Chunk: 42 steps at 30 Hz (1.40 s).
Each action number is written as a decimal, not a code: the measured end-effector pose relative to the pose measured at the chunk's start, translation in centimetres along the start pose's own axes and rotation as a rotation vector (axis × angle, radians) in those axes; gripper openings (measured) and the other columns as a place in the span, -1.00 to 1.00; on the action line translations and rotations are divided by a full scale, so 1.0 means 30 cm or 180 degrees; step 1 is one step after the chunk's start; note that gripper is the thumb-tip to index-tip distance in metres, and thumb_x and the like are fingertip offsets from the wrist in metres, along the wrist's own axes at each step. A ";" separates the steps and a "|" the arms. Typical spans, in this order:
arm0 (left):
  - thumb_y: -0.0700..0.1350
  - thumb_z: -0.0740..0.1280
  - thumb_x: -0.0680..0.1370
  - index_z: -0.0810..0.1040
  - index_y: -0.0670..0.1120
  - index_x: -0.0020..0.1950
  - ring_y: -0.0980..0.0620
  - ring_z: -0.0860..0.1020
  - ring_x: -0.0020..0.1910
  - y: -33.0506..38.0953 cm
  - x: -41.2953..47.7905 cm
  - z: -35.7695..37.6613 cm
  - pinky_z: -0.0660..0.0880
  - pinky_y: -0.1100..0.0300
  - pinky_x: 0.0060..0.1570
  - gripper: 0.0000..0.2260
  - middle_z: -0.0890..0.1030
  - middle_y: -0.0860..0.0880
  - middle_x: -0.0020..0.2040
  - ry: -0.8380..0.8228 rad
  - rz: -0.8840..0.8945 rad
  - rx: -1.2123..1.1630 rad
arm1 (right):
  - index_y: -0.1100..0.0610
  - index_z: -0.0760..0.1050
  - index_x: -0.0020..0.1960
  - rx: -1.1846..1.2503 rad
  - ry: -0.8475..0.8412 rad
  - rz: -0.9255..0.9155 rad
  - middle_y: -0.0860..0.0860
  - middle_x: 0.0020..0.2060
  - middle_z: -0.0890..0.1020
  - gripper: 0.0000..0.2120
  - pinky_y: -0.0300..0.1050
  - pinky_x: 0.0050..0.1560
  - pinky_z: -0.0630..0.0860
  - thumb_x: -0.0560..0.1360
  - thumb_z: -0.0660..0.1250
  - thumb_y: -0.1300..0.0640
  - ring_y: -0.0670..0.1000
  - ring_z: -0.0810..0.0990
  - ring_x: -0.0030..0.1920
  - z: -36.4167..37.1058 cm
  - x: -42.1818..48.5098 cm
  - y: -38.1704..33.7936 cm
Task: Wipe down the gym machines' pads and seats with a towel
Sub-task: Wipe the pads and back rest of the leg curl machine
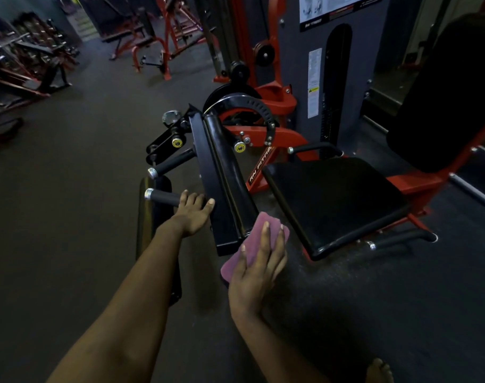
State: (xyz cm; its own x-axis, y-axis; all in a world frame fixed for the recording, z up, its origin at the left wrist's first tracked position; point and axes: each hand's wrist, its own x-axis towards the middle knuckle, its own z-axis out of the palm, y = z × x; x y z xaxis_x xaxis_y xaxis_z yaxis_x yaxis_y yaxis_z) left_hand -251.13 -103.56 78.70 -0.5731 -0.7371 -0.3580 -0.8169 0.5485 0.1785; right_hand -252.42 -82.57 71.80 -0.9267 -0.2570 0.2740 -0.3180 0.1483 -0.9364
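Your right hand (pixel 259 261) lies flat on the pink towel (pixel 273 223), fingers straight and spread, pressing it rather than clutching it. The towel sits against the near end of the long black pad (pixel 230 172), on its 3 o'clock side, with one corner hanging below your palm toward 7 o'clock.

Your left hand (pixel 193 214), at 9 o'clock from the towel, is relaxed and holds nothing. Its thumb touches the flat steel bar (pixel 205 167) that runs alongside the pad, and its fingers rest at the root of a foam handle (pixel 162 196) pointing toward 9 o'clock.

At 3 o'clock from the pad, close but apart from it, is the black seat (pixel 335 200) on its red frame. The backrest (pixel 451 92) rises beyond it at 2 o'clock. The grey weight tower (pixel 299 64) stands at 12 o'clock, behind the curved plate with holes where the pad pivots.

Red-framed benches (pixel 164 37) stand well apart at 11 o'clock on the dark floor (pixel 84 175), too dim to make out in detail. Your bare foot (pixel 379 371) shows at 5 o'clock
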 end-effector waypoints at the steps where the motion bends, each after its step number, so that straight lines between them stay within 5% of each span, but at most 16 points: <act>1: 0.05 -0.17 0.73 0.10 -0.23 0.59 -0.11 -0.09 0.61 0.006 0.001 0.000 -0.34 -0.03 0.54 -0.48 0.16 -0.19 0.58 0.0052 0.0068 -0.0039 | -0.14 0.15 0.62 -0.0104 -0.0062 -0.0086 0.01 0.64 0.12 -0.44 0.18 0.45 0.31 0.65 0.18 -0.12 0.17 0.17 0.58 0.006 -0.004 -0.001; 5: 0.36 -0.35 0.52 0.11 -0.18 0.61 -0.16 -0.11 0.61 -0.057 0.055 0.020 -0.28 -0.10 0.56 -0.14 0.15 -0.18 0.59 -0.0030 0.0091 0.0102 | -0.13 0.11 0.63 -0.0456 -0.0375 -0.0133 0.10 0.64 0.08 -0.37 0.23 0.36 0.43 0.61 0.22 -0.10 0.23 0.15 0.58 0.008 -0.019 0.061; 8: 0.50 -0.46 0.35 0.15 -0.14 0.59 -0.18 -0.11 0.61 -0.093 0.099 0.043 -0.25 -0.12 0.56 0.07 0.18 -0.16 0.58 -0.0032 0.0005 0.0104 | -0.26 0.02 0.63 -0.0256 -0.0587 0.0124 -0.02 0.64 0.11 -0.34 0.23 0.36 0.46 0.62 0.23 -0.12 0.08 0.22 0.56 -0.027 0.006 0.156; 13: 0.25 -0.15 0.67 0.15 -0.14 0.60 -0.15 -0.25 0.61 0.009 -0.002 0.007 -0.25 -0.08 0.57 -0.36 0.08 -0.14 0.63 0.0077 -0.0033 -0.0168 | -0.46 0.28 0.42 0.0461 -0.0973 0.0910 -0.25 0.40 0.47 -0.50 0.08 0.35 0.47 0.57 0.30 -0.09 -0.21 0.46 0.37 -0.160 0.096 0.163; 15: 0.18 -0.09 0.71 0.15 -0.13 0.61 -0.14 -0.28 0.60 0.031 -0.026 0.000 -0.22 -0.08 0.56 -0.43 0.03 -0.11 0.64 0.0094 -0.0046 -0.0285 | -0.32 0.28 0.46 0.0677 -0.0907 0.1419 -0.13 0.40 0.48 -0.48 -0.01 0.28 0.47 0.60 0.37 0.02 -0.08 0.51 0.34 -0.167 0.204 0.139; 17: 0.17 -0.08 0.71 0.15 -0.12 0.61 -0.13 -0.29 0.60 0.031 -0.030 0.001 -0.20 -0.11 0.56 -0.45 0.02 -0.10 0.64 0.0114 -0.0006 -0.0358 | -0.16 0.22 0.57 0.0782 -0.1307 0.1289 -0.03 0.46 0.41 -0.37 0.07 0.34 0.45 0.59 0.38 0.11 0.02 0.45 0.40 -0.170 0.327 0.109; 20: 0.11 -0.09 0.73 0.18 -0.13 0.59 -0.15 -0.22 0.61 0.026 -0.020 -0.004 -0.22 -0.10 0.56 -0.49 0.07 -0.15 0.63 0.0094 -0.0014 -0.0287 | -0.19 0.35 0.51 0.0949 -0.2176 0.0855 -0.19 0.44 0.40 -0.47 -0.09 0.44 0.33 0.61 0.33 0.18 -0.15 0.37 0.43 -0.168 0.449 0.005; 23: -0.09 -0.09 0.75 0.20 -0.20 0.58 -0.20 0.03 0.60 0.022 -0.005 -0.003 -0.26 -0.05 0.53 -0.58 0.20 -0.21 0.59 0.0347 0.0028 -0.0238 | -0.20 0.41 0.45 0.0736 -0.2437 0.0391 -0.17 0.51 0.38 -0.54 -0.13 0.56 0.22 0.62 0.35 0.13 -0.33 0.33 0.41 -0.187 0.454 -0.035; 27: 0.07 -0.34 0.63 0.22 -0.22 0.56 -0.13 0.04 0.59 0.004 -0.013 -0.002 -0.29 0.05 0.53 -0.33 0.21 -0.18 0.58 0.0497 0.0315 0.0179 | -0.51 0.19 0.48 -0.0400 -0.2848 -0.0184 -0.31 0.61 0.05 -0.60 0.17 0.53 0.17 0.66 0.10 -0.27 -0.06 0.13 0.58 -0.187 0.426 -0.035; 31: -0.13 -0.05 0.75 0.22 -0.24 0.56 -0.08 0.00 0.59 0.017 -0.007 0.003 -0.30 0.19 0.49 -0.60 0.25 -0.18 0.57 0.0506 0.0308 0.0063 | -0.47 -0.03 0.55 -0.1284 -0.2920 -0.0575 -0.17 0.64 -0.13 -0.54 0.25 0.40 0.32 0.69 -0.02 -0.26 0.20 0.18 0.56 -0.060 0.491 -0.099; 37: -0.15 -0.01 0.74 0.24 -0.24 0.55 -0.12 -0.02 0.59 0.049 -0.018 -0.006 -0.25 0.13 0.52 -0.62 0.23 -0.19 0.56 0.0433 0.0207 0.0111 | -0.29 -0.08 0.62 -0.0868 -0.3061 0.0304 0.02 0.65 0.07 -0.41 0.29 0.52 0.19 0.65 0.06 -0.28 0.26 0.19 0.58 0.099 0.636 -0.076; 42: -0.13 -0.02 0.71 0.39 -0.27 0.46 -0.26 0.15 0.53 0.029 0.016 0.040 -0.11 -0.09 0.57 -0.59 0.36 -0.24 0.47 0.0662 -0.0006 -0.0356 | -0.21 0.14 0.56 0.0061 -0.2804 0.0979 0.01 0.51 0.35 -0.52 0.19 0.43 0.34 0.67 0.16 -0.15 0.14 0.40 0.45 -0.050 0.525 -0.025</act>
State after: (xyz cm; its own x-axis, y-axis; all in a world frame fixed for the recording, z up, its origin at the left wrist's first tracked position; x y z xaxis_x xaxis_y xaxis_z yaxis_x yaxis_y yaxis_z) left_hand -252.04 -102.97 77.58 -0.5632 -0.8099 -0.1639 -0.8134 0.5084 0.2826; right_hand -267.09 -85.29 77.16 -0.4812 -0.8419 -0.2443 -0.0731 0.3163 -0.9458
